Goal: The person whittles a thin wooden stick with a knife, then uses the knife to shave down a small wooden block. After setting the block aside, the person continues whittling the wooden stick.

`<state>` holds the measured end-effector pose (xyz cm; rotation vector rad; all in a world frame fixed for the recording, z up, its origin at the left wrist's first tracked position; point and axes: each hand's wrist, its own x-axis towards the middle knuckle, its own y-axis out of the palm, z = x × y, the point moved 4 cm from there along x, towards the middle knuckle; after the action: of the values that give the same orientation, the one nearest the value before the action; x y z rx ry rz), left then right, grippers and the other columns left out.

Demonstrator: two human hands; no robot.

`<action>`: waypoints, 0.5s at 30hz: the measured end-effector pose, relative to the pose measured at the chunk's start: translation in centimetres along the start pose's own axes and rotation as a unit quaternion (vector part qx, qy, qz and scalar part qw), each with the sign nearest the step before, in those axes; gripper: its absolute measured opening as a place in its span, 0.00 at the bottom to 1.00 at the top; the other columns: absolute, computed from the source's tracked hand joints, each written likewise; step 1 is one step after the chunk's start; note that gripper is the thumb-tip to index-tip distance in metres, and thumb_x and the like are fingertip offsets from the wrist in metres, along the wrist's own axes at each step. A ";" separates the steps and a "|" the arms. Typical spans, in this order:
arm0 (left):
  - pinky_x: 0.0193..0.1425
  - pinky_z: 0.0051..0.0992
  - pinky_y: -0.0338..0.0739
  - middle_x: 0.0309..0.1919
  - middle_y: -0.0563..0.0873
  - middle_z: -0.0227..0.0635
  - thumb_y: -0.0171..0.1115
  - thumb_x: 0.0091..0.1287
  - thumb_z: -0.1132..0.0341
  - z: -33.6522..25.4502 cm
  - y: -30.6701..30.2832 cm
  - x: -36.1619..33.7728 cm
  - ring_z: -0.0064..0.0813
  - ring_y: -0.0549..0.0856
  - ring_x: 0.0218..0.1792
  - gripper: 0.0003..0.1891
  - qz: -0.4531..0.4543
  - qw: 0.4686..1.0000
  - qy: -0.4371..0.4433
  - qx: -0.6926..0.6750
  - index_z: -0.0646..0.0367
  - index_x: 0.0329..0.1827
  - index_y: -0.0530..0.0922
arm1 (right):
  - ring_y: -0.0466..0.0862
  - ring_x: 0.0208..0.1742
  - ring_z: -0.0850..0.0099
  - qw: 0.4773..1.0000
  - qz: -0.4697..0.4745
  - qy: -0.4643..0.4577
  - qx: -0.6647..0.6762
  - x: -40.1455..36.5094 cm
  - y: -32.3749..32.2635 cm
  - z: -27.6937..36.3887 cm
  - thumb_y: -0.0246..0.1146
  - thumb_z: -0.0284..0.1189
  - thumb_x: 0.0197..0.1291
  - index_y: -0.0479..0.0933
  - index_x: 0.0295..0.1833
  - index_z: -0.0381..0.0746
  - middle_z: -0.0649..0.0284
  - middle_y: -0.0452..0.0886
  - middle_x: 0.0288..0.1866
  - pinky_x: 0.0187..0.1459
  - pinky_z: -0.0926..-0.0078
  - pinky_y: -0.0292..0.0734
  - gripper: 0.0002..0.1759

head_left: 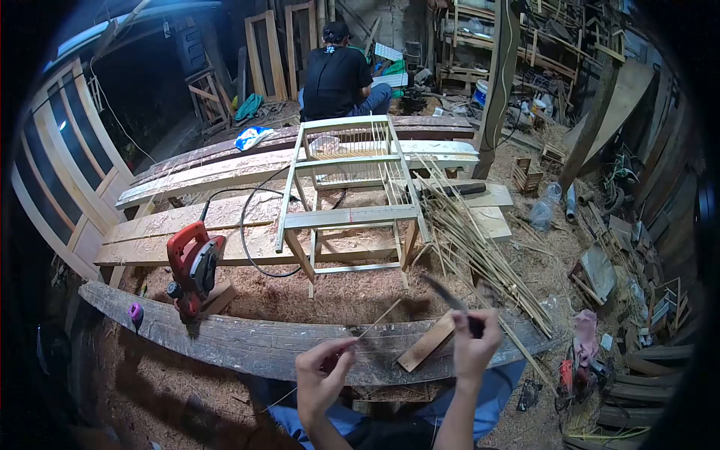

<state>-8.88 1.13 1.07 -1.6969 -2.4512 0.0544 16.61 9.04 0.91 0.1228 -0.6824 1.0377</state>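
Observation:
My left hand (322,375) pinches a thin bamboo stick (380,318) whose upper end points away to the right. In my right hand (478,345) is a knife (444,294), its dark blade slanting up and to the left, slightly blurred. The fingers of that hand are wrapped round the handle, which is mostly hidden. Between and just beyond my hands, a short wooden block (426,346) lies aslant on the worn plank (255,339). Stick and blade are apart from each other.
A wooden frame with thin rods (349,217) stands ahead. Left of it are a red power planer (193,266) with a black cable and a purple roll (136,312). Bamboo sticks (487,259) are heaped at right. Another person (335,79) sits beyond the planks, facing away.

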 end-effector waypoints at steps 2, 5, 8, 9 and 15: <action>0.34 0.16 0.76 0.33 0.90 0.32 0.64 0.68 0.77 0.4 -0.4 0.2 0.13 0.83 0.31 0.10 -0.004 1.000 -0.007 -0.005 0.64 0.51 0.86 | 0.72 0.21 0.74 0.998 -0.021 0.061 -0.022 0.2 -0.9 -1.1 0.78 0.44 0.53 0.75 0.34 0.38 0.65 0.75 0.24 0.24 0.75 0.66 0.24; 0.37 0.16 0.76 0.33 0.89 0.33 0.62 0.71 0.75 0.2 0.4 0.2 0.14 0.83 0.33 0.09 -0.001 0.999 -0.039 -0.024 0.67 0.51 0.84 | 0.72 0.22 0.76 0.998 -0.023 0.042 -0.038 -0.3 -1.2 -1.2 0.76 0.47 0.56 0.76 0.34 0.37 0.66 0.75 0.24 0.25 0.74 0.66 0.24; 0.40 0.16 0.77 0.35 0.89 0.33 0.61 0.73 0.72 -0.1 2.2 0.5 0.15 0.84 0.36 0.09 0.011 0.996 -0.059 -0.065 0.68 0.51 0.83 | 0.77 0.22 0.73 0.996 0.074 0.024 0.044 -2.0 1.4 0.6 0.78 0.47 0.53 0.76 0.32 0.38 0.64 0.79 0.23 0.25 0.74 0.70 0.24; 0.41 0.17 0.77 0.36 0.89 0.34 0.62 0.74 0.71 -0.1 2.6 0.5 0.15 0.84 0.36 0.10 0.016 0.994 -0.060 -0.092 0.68 0.51 0.83 | 0.81 0.23 0.70 0.986 0.116 0.061 0.099 -2.8 2.5 0.9 0.78 0.47 0.52 0.77 0.32 0.39 0.63 0.81 0.23 0.26 0.73 0.73 0.24; 0.40 0.19 0.77 0.33 0.88 0.32 0.63 0.71 0.73 1.3 3.4 -0.3 0.15 0.83 0.36 0.09 0.023 0.996 -0.038 -0.084 0.68 0.50 0.82 | 0.84 0.26 0.63 0.973 0.223 -0.023 0.061 -4.0 4.9 4.6 0.80 0.45 0.46 0.79 0.31 0.39 0.61 0.82 0.25 0.28 0.69 0.76 0.23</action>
<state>-5.81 2.18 -0.63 -1.8513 -2.5352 -0.0855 9.19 6.75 1.20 0.1023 -0.7032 1.5142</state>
